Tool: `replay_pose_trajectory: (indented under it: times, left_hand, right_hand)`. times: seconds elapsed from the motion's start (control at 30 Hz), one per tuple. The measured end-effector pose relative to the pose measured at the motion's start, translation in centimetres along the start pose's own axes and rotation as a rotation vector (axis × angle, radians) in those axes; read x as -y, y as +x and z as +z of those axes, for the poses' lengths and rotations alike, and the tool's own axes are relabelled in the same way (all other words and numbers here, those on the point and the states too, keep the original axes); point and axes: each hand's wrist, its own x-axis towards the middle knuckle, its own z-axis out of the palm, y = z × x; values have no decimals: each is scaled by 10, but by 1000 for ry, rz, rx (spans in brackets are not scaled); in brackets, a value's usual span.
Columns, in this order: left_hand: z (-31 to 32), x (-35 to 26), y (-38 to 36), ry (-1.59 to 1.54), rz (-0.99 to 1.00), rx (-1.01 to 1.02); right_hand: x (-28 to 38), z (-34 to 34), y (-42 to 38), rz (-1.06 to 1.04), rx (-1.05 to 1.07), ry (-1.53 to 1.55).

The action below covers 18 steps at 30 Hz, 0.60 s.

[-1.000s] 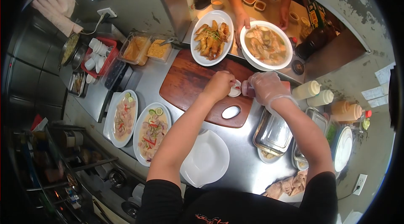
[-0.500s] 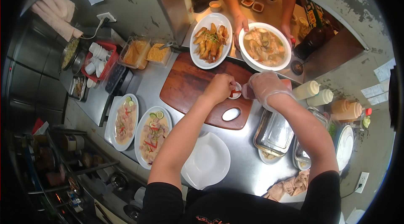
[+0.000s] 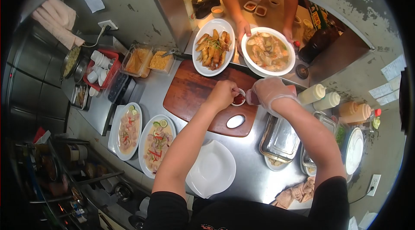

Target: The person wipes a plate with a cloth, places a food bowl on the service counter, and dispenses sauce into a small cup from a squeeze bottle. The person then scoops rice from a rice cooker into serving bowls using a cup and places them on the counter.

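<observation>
My left hand (image 3: 223, 94) is bare and closed on the rim of a small white sauce cup (image 3: 243, 103), which has dark red sauce in it. In a clear plastic glove, my right hand (image 3: 272, 94) grips a red sauce bottle (image 3: 252, 97), mostly hidden by the fingers, tipped with its end at the cup. Both hands are over a brown wooden cutting board (image 3: 186, 96). Set in the board's handle end is a white oval (image 3: 235, 121), perhaps a hole or a small dish. Nearest my left forearm lies a white plate (image 3: 212, 171).
Across the pass, another person's hands (image 3: 243, 31) hold a bowl of soup (image 3: 269, 53) beside a platter of fried rolls (image 3: 213, 48). Two oval plates of sliced food (image 3: 158, 145) lie left. Squeeze bottles (image 3: 311, 94) and lidded metal trays (image 3: 280, 139) stand right.
More red sauce now shows in the small cup. My hands stay close together over the board, and the view has shifted slightly. The other person's hands are still on the soup bowl.
</observation>
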Motion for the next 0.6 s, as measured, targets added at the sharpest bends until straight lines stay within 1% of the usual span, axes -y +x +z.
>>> replay_pose_trajectory:
  times: [0.07, 0.1, 0.2, 0.3, 0.37, 0.4, 0.43, 0.5, 0.53, 0.57, 0.6]
  left_hand:
    - [1, 3, 0, 8, 2, -3]
    - [1, 3, 0, -38, -30, -7]
    - [2, 8, -1, -188, -101, -9]
    - [0, 13, 2, -382, -139, 20]
    - [-5, 5, 0, -538, -182, 57]
    - [-10, -4, 0, -544, -163, 60]
    - [-16, -15, -3, -549, -146, 64]
    - [-23, -35, -10, -600, -116, 63]
    - [-22, -48, -14, -597, -80, 30]
    - [-21, -62, -17, -595, -43, 3]
    - [-18, -77, -20, -595, -5, -16]
  right_hand:
    - [-1, -6, -6, -17, 42, 61]
    - [-2, -10, -8, -26, 61, 92]
    - [-8, -7, -18, -34, -5, 191]
    - [-15, 4, -33, -68, -184, 375]
    - [-18, 8, -43, -88, -226, 528]
    - [-19, 9, -49, -98, -248, 601]
    - [-13, -2, -59, -36, -243, 587]
    - [-12, 10, -73, -52, -422, 761]
    - [-12, 14, -79, -60, -518, 846]
    - [-13, 13, -88, -40, -460, 902]
    - [-14, 20, -94, -63, -500, 955]
